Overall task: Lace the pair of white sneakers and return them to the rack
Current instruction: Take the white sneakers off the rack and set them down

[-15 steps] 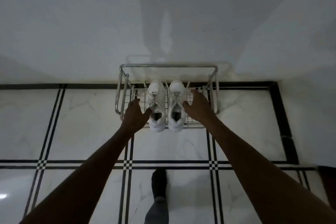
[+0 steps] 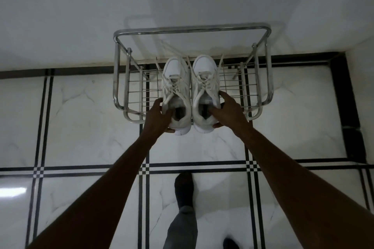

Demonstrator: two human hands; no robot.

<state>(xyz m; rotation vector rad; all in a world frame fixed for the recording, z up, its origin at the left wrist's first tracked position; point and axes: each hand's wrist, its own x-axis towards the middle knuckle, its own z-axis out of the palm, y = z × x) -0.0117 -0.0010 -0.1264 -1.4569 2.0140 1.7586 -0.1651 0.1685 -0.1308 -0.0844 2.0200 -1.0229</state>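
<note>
Two white sneakers sit side by side, toes toward the wall, on the wire shelf of a chrome shoe rack (image 2: 129,95). My left hand (image 2: 157,116) grips the heel and collar of the left sneaker (image 2: 175,87). My right hand (image 2: 227,111) grips the heel of the right sneaker (image 2: 204,85), thumb inside the opening. Both shoes are laced, and loose lace ends trail over the shelf wires. The heels overhang the rack's front rail.
The rack stands against a white wall (image 2: 81,16) on glossy white marble floor with black inlay lines (image 2: 147,166). My leg in grey trousers and a dark sock (image 2: 184,188) stands below the rack. A wall corner rises at the right.
The view has come closer to the rack. Both hands have shifted from beside the sneakers to closing around their heels.
</note>
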